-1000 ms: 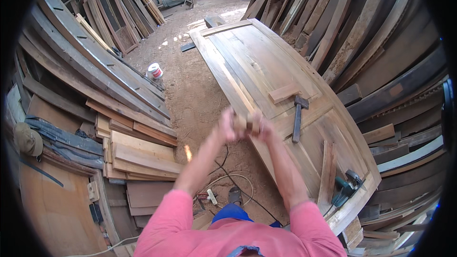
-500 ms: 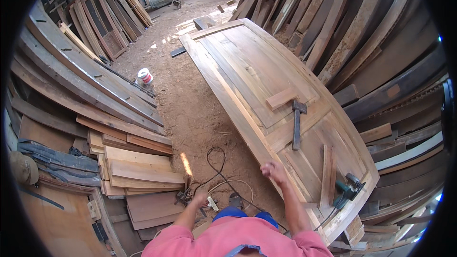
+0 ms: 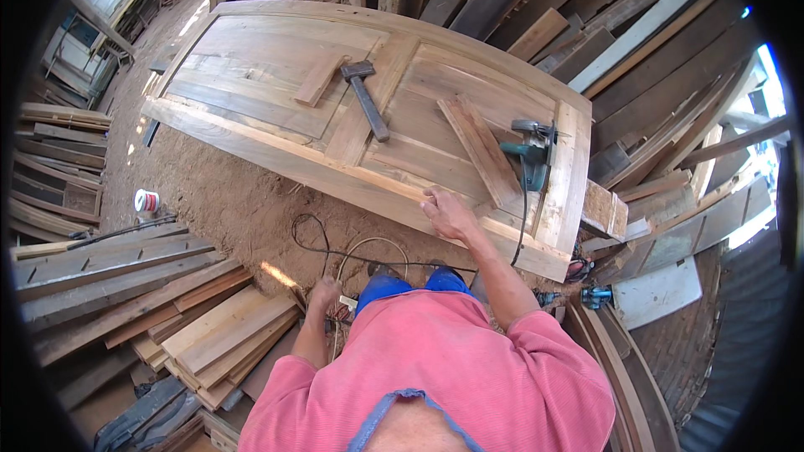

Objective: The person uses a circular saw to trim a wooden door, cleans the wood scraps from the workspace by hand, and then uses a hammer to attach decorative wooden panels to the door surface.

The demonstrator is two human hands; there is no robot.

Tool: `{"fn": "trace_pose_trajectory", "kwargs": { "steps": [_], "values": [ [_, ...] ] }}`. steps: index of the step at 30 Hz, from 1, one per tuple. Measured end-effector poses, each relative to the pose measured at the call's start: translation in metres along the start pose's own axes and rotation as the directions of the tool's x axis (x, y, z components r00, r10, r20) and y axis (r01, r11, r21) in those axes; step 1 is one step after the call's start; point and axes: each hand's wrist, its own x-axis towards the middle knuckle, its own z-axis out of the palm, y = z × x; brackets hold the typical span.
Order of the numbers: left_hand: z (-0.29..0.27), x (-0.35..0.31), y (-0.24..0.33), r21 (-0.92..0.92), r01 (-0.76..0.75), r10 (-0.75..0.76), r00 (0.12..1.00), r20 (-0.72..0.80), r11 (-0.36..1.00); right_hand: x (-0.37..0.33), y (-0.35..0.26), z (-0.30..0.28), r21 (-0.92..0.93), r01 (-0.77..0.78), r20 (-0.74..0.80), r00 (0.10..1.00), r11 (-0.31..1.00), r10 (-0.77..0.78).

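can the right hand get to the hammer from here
Probably yes: the hammer lies on the panelled wood, its handle end toward the right hand, and only bare wood seems to lie between; the loose board sits right of that path.

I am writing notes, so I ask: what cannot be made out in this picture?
All in the head view:
Left hand: small and curled inward, hiding whether it holds anything.
Right hand: palm hidden by its own back.
Blue trousers: mostly hidden by the pink shirt.
Panelled door: underside hidden by its top.
White bucket: too small to show contents.
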Motion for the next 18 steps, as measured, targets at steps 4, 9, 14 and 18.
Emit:
{"fn": "trace_pose_trajectory", "kwargs": {
  "steps": [4,9,14,18],
  "values": [
    [-0.030,-0.006,0.131,-0.307,-0.332,0.239,0.923,-0.302,0.892,-0.031,0.040,-0.032,-0.078,-0.045,-0.113,0.993,0.996,0.036],
    [-0.004,-0.057,0.168,-0.457,-0.282,0.241,0.959,-0.147,0.844,-0.045,0.155,-0.057,-0.099,-0.358,-0.671,0.713,0.928,0.204],
    [0.070,-0.091,0.147,-0.361,-0.101,0.182,0.963,0.197,0.927,-0.067,0.309,-0.021,0.090,-0.612,-0.254,0.749,0.786,0.612],
    [0.088,-0.122,0.174,0.024,-0.245,0.225,0.921,0.319,0.969,-0.100,0.307,0.031,0.641,-0.320,-0.231,0.787,0.698,0.572]
  ]
}}
